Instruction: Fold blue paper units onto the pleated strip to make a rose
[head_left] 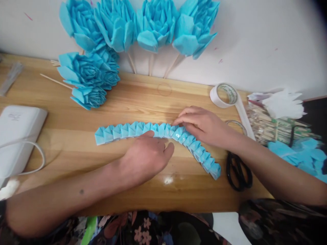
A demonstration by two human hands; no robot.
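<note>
From here I see the folded blue strip (122,132) mid-frame, its long axis running left to right then bending lower right, left hand (147,156) curled below, right hand (205,125) bent above, equally near, whether pinching I cannot tell

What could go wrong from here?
1. Folds: both the left hand and right hand are at the blue folded strip, near its bend; uneven pressure could crush or spread its pleats.
2. Snag: the black-handled loops lie between the strip's right end and the right forearm, so a sideways sweep might knock them into it.
3. Tape: the unrolled tail lies close to that forearm and could get dragged.
</note>
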